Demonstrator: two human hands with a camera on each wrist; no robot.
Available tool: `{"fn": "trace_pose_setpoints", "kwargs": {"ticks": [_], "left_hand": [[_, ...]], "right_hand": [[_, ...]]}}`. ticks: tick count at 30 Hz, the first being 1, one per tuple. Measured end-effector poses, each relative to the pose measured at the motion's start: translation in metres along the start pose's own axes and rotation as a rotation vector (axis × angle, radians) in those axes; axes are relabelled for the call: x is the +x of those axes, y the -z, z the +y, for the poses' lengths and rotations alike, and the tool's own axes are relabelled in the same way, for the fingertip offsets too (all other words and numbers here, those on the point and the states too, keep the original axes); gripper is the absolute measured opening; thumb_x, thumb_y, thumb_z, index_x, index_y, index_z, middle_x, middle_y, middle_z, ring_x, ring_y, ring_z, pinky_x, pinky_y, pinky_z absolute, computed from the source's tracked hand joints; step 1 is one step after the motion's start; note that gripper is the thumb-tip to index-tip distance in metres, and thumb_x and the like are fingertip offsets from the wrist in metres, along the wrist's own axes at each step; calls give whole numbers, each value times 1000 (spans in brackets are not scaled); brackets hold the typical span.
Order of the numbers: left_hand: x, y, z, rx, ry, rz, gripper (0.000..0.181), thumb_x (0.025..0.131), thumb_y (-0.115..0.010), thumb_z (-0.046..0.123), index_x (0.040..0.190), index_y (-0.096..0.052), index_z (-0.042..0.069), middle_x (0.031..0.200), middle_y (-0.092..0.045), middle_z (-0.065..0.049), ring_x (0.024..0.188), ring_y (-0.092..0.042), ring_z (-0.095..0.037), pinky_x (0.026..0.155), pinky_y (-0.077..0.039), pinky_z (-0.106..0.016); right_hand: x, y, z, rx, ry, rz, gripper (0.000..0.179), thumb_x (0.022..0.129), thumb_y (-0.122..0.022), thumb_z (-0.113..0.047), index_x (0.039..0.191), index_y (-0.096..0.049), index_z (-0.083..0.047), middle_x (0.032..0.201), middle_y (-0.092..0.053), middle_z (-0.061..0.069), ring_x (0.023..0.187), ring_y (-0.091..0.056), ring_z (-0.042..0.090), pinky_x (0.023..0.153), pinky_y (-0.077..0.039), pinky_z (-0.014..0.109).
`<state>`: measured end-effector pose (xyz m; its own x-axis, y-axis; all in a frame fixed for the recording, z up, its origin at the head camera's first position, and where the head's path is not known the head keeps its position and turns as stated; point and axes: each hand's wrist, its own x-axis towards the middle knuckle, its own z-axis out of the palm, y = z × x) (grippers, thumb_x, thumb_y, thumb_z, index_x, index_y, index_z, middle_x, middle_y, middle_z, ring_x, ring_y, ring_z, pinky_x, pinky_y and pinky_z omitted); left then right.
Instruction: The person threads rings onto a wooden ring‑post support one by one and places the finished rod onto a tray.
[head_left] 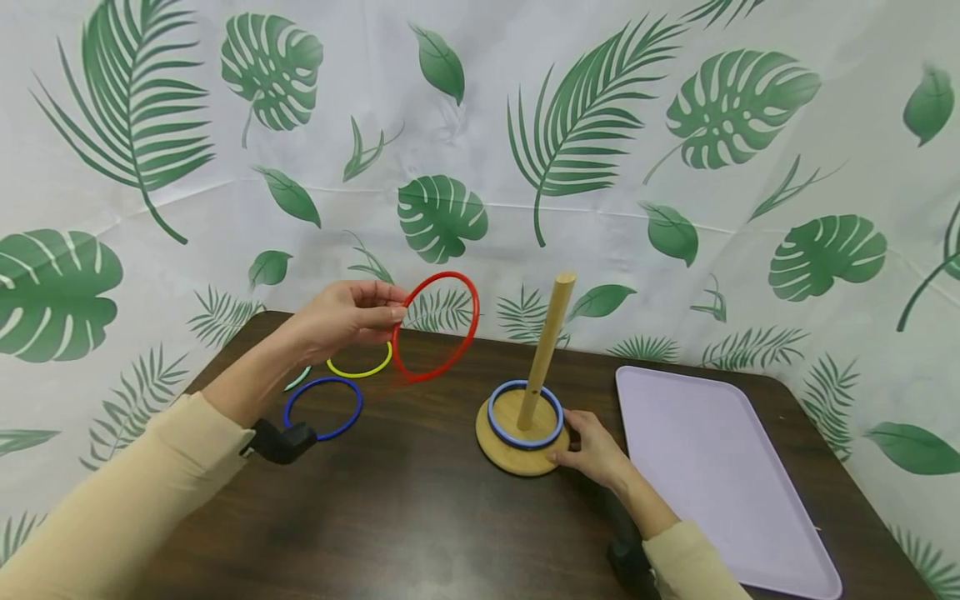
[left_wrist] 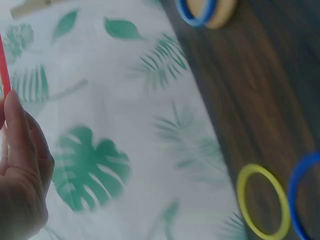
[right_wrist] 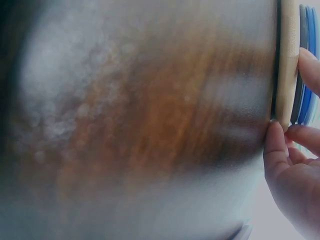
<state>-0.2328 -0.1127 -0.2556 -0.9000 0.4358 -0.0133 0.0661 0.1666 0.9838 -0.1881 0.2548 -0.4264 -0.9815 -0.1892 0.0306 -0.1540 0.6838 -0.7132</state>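
My left hand [head_left: 352, 312] pinches a red ring [head_left: 474, 321] between thumb and fingers, holding it up above the table, left of the peg. In the left wrist view only a sliver of the red ring [left_wrist: 4, 65] shows. A wooden ring stand [head_left: 491, 442] has a round base and a slightly tilted-looking upright peg. Around the foot of its peg lie stacked rings, a light blue ring [head_left: 558, 417] on top and darker ones beneath. My right hand [head_left: 596, 450] grips the right rim of the base; the right wrist view shows the fingers [right_wrist: 277, 145] at the base's edge.
Left on the dark wooden table [head_left: 420, 517] lie a blue ring [head_left: 358, 408], a yellow ring [head_left: 362, 375] and a partly hidden mint ring [head_left: 297, 379]. A lilac tray [head_left: 720, 467] is at the right. A leaf-patterned cloth [head_left: 480, 125] hangs behind the table.
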Motion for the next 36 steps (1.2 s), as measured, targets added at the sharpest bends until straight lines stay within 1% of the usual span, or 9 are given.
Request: {"fn": "trace_pose_setpoints", "kwargs": {"ticks": [4,8,12,16,20,25,29,32,36], "left_hand": [[15,-21,18,-40,-30,-34,32,91,-62,9,119,-53,-3,100,-62,-3,90,-63,-13,83,-56,-31],[28,-40,33,-60,-24,-40,32,91,-61,8,120,-54,-2,101,-62,-4,88,-63,-14,82,-56,-32],[41,-56,42,-81,-16,-37,32,90,-62,7,120,-55,-2,100,-63,-5,85,-63,-13,80,-57,-30],[53,-69,43,-101,1,-33,30,90,-62,5,118,-57,-2,100,-63,-7,83,-63,-14,77,-57,-28],[65,-80,39,-113,29,-39,29,90,-61,5,117,-57,-3,100,-63,-8,79,-63,-14,74,-58,-26],[76,-90,25,-149,84,-27,27,90,-61,3,116,-59,-4,92,-65,-7,72,-63,-12,66,-57,-22],[82,-97,10,-154,122,-27,29,91,-59,2,118,-58,-6,88,-62,-5,67,-62,-10,65,-57,-21],[85,-102,-3,-136,149,-32,30,91,-58,2,120,-56,-7,86,-60,-4,67,-61,-8,65,-56,-21],[88,-108,-24,-100,196,-19,27,91,-59,2,116,-58,-6,85,-61,-4,66,-60,-8,65,-56,-22]], "right_hand": [[0,0,0,7,1,2,72,74,-78,-4,132,-41,17,128,-41,32,117,-46,43,86,-54,42],[-1,1,0,-21,14,11,72,73,-79,-6,131,-43,16,127,-43,31,118,-46,42,90,-50,47],[-2,1,-1,-52,21,15,72,74,-79,-10,131,-44,15,127,-44,30,118,-45,42,95,-46,51],[-1,2,-1,-42,21,8,72,74,-79,-9,131,-43,15,127,-44,31,118,-45,42,92,-49,49],[-1,2,-1,-27,19,8,71,73,-79,-7,131,-43,15,127,-44,31,117,-46,42,89,-52,46],[0,1,-1,-10,18,10,71,73,-79,-6,130,-43,16,126,-44,31,116,-47,42,86,-53,44],[1,0,-1,2,24,9,71,72,-79,-4,130,-43,18,126,-44,32,115,-48,42,84,-55,42],[2,0,0,9,26,10,71,72,-79,-4,129,-43,18,125,-44,32,114,-48,41,83,-55,40],[2,0,1,12,29,18,70,72,-79,-3,129,-44,17,125,-44,31,113,-48,40,82,-55,39]]}}
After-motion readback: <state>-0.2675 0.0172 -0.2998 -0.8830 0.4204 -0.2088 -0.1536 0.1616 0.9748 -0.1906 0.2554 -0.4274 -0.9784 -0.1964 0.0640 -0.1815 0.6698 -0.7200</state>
